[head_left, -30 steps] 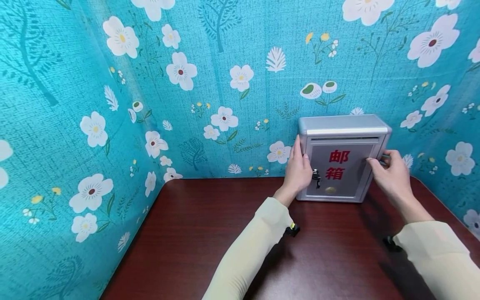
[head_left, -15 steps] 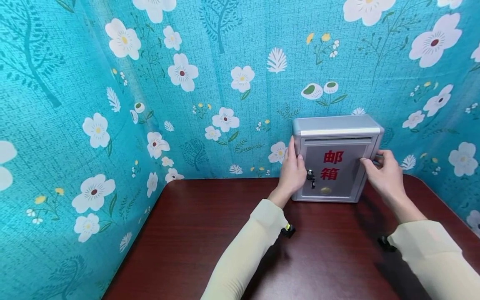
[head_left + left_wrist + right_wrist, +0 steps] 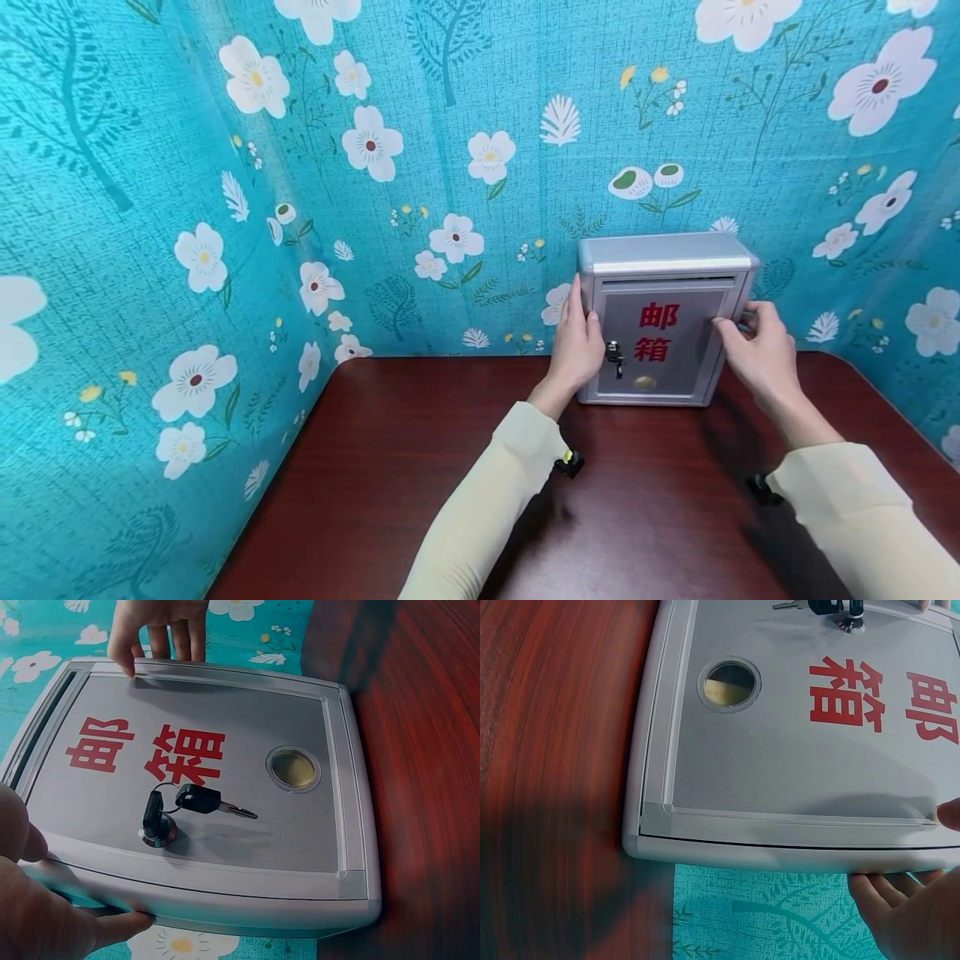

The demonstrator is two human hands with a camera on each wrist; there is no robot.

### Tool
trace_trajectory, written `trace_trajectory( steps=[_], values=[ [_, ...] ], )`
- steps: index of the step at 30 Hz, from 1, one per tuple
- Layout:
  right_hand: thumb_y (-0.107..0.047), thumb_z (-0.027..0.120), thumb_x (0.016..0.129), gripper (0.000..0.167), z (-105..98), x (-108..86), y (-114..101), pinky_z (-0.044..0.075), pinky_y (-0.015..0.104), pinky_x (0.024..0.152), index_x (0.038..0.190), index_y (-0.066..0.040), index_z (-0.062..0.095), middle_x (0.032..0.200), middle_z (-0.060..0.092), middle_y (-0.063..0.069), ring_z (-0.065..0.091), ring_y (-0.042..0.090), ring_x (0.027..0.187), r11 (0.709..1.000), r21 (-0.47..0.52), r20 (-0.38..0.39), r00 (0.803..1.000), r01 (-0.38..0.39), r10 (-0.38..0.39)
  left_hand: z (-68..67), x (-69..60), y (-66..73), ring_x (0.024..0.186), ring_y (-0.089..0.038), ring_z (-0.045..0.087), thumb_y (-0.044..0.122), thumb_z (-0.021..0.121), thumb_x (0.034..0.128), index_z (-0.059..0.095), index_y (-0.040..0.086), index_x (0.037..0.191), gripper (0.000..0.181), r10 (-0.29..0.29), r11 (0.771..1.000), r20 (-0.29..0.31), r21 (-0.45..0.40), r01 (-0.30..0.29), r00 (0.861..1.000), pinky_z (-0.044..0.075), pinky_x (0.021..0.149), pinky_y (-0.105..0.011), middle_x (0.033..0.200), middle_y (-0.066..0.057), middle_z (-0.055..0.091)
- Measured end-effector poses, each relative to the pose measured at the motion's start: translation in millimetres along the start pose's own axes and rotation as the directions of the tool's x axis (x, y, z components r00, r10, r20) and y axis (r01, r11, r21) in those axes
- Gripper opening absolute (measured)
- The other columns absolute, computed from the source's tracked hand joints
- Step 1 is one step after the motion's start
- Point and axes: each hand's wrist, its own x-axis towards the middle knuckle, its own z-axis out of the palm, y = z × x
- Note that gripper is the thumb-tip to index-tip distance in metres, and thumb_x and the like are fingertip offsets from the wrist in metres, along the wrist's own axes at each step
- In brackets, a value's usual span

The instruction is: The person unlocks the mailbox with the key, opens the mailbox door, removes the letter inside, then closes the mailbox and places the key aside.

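Silver mailbox (image 3: 693,354) upright on table (image 3: 420,450); fingers of left hand (image 3: 577,350) pinch one side, those of right hand (image 3: 761,350) the other.

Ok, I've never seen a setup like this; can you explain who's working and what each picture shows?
There's no machine: a person's bare left hand and bare right hand do the work. The wide picture comes from a head-worn camera looking forward and down; the two close-ups come from cameras on the wrists. A silver-grey, metal-looking box stands upright on a glossy reddish-brown table. Its door carries two red characters and a lock with black-headed keys. The hands hold the box between them, one at each side, thumbs at the front edges. Behind hangs teal flowered fabric.
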Motion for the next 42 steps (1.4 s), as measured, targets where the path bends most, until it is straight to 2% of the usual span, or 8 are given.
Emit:
trace_trajectory(
  steps=[7,23,30,36,42],
  values=[
    [-0.042,0.049,0.103,0.065,5.5,-1.9,-4.0,0.047,0.064,0.098,0.149,0.003,0.037,0.147,0.049,0.033,0.057,0.049,0.125,1.000,0.021,0.022,1.000,0.000,-0.001,-5.9,-0.8,-2.9,0.148,-0.023,0.037,0.015,0.041,0.1105,0.011,0.026,0.166,0.064,-0.004,1.000,-0.012,-0.007,0.004,1.000,0.034,0.118,-0.042,0.168,-0.003,0.028],
    [-0.042,0.050,0.103,0.065,16.5,-5.0,-12.6,0.047,0.064,0.097,0.148,0.003,0.037,0.146,0.050,0.034,0.057,0.049,0.126,1.000,0.023,0.037,0.999,0.014,-0.015,-21.2,-3.6,-8.0,0.150,-0.021,0.034,0.015,0.040,0.1108,0.011,0.025,0.166,0.064,-0.022,1.000,-0.008,-0.010,0.022,1.000,0.034,0.119,-0.044,0.168,-0.001,0.028],
    [-0.041,0.052,0.103,0.061,23.4,-5.0,-16.2,0.052,0.053,0.091,0.146,0.002,0.042,0.140,0.056,0.032,0.062,0.045,0.120,0.999,-0.001,0.016,0.999,0.040,-0.040,-29.5,-3.0,-11.5,0.151,-0.022,0.033,0.015,0.040,0.1111,0.009,0.027,0.166,0.064,-0.023,0.999,-0.002,-0.034,0.022,1.000,0.032,0.120,-0.042,0.169,-0.002,0.025],
    [-0.040,0.052,0.103,0.061,27.3,-6.6,-19.3,0.049,0.061,0.096,0.146,0.002,0.041,0.141,0.055,0.032,0.062,0.046,0.121,0.999,0.015,0.019,0.999,0.044,-0.045,-34.4,-3.5,-13.1,0.151,-0.023,0.033,0.015,0.041,0.1107,0.009,0.027,0.166,0.065,-0.029,0.999,-0.006,-0.026,0.029,1.000,0.033,0.119,-0.043,0.169,-0.002,0.025],
    [-0.041,0.051,0.103,0.064,30.5,-8.6,-21.2,0.048,0.063,0.097,0.148,0.002,0.039,0.143,0.053,0.033,0.059,0.048,0.123,0.998,0.030,0.026,0.999,0.046,-0.047,-36.9,-4.1,-16.7,0.151,-0.023,0.033,0.017,0.041,0.1110,0.010,0.027,0.166,0.064,-0.032,0.999,-0.014,-0.017,0.031,0.999,0.033,0.119,-0.045,0.169,-0.001,0.024]
  ],
)
